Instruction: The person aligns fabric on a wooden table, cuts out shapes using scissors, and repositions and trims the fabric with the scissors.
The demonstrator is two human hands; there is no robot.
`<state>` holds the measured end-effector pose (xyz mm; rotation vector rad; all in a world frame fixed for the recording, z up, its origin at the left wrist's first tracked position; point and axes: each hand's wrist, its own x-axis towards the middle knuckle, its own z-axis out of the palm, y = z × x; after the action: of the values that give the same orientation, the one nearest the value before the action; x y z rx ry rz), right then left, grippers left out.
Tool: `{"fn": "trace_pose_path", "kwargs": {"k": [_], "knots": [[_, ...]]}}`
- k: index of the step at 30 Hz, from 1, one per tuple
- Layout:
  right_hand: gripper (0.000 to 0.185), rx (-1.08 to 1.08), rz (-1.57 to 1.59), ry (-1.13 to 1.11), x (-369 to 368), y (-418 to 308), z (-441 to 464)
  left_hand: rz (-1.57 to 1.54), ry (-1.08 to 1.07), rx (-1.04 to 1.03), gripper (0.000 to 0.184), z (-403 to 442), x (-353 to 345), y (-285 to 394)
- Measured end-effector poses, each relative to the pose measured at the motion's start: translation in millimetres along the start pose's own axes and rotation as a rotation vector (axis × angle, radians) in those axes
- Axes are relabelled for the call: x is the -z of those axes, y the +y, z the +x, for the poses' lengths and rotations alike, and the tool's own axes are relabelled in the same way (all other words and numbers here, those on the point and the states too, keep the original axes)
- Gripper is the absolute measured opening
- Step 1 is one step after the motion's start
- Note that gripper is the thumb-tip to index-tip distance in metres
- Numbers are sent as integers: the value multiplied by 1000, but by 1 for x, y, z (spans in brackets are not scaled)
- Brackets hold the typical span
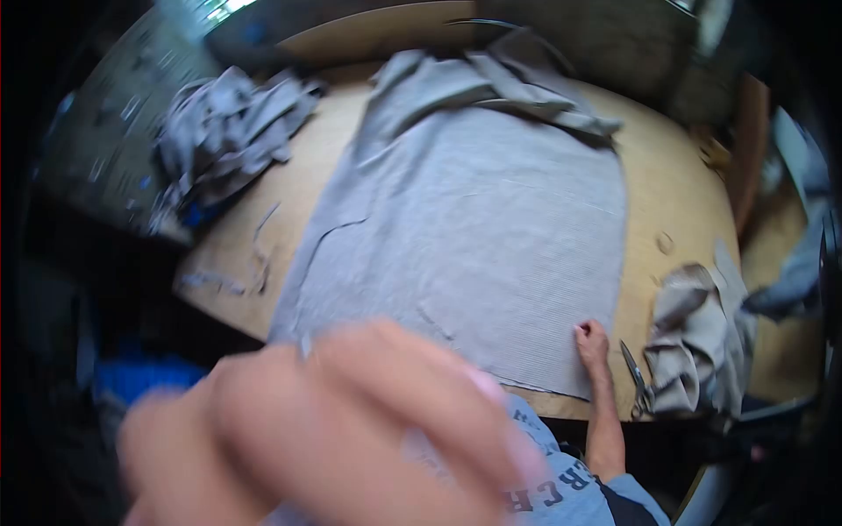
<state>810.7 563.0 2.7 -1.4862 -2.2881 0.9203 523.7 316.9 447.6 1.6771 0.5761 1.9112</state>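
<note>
A large piece of grey fabric [491,237] lies spread over the wooden table, its far end bunched into folds. My right hand [593,344] rests at the near right corner of this fabric with its fingers curled closed; whatever they may hold is too small to make out. Just right of that hand is a pair of scissors [637,377] with dark handles. Very close to the camera, my left hand [324,430] fills the lower left, raised in front of the near edge of the cloth. Its bent fingers are smeared by motion, so its grip does not show.
Crumpled grey fabric [232,127] is heaped at the table's left edge, and another cloth heap [702,337] lies at the right. Thin fabric scraps [261,254] lie on the left of the table [675,167]. A brown board [747,153] stands at the right.
</note>
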Motion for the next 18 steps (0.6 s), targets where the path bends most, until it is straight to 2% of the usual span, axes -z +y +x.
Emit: {"fn": "trace_pose_path", "kwargs": {"k": [1, 2, 3, 5, 7, 8, 9, 10, 12, 13, 16, 18], "knots": [[17, 43, 52, 89, -7, 1, -3, 99, 125, 51, 59, -5, 13, -18], [16, 128, 23, 138, -3, -14, -9, 234, 251, 108, 46, -18, 24, -48], [18, 182, 4, 183, -3, -23, -13, 403, 209, 214, 42, -44, 52, -89], [24, 274, -16, 204, -10, -41, -14, 776, 345, 591, 38, -113, 69, -181], [32, 330, -8, 174, -22, -56, -9, 1065, 164, 761, 44, -207, 83, -272], [37, 358, -6, 150, -28, -61, -4, 1216, 52, 836, 49, -243, 83, -297], [42, 384, -52, 113, -38, -65, 4, 1370, -68, 903, 56, -266, 84, -312], [48, 407, -96, 75, -48, -66, 15, 1357, -97, 891, 56, -278, 88, -322], [53, 428, -143, 40, -58, -72, 46, 1478, -81, 1064, 70, -294, 96, -336], [59, 477, -187, -14, -60, -72, 65, 1464, -108, 1062, 70, -298, 95, -338], [67, 470, -293, 13, -62, -54, 138, 1557, -152, 1091, 81, -296, 93, -339], [73, 389, -358, 69, -49, -32, 188, 1547, -167, 1113, 81, -292, 92, -340]]}}
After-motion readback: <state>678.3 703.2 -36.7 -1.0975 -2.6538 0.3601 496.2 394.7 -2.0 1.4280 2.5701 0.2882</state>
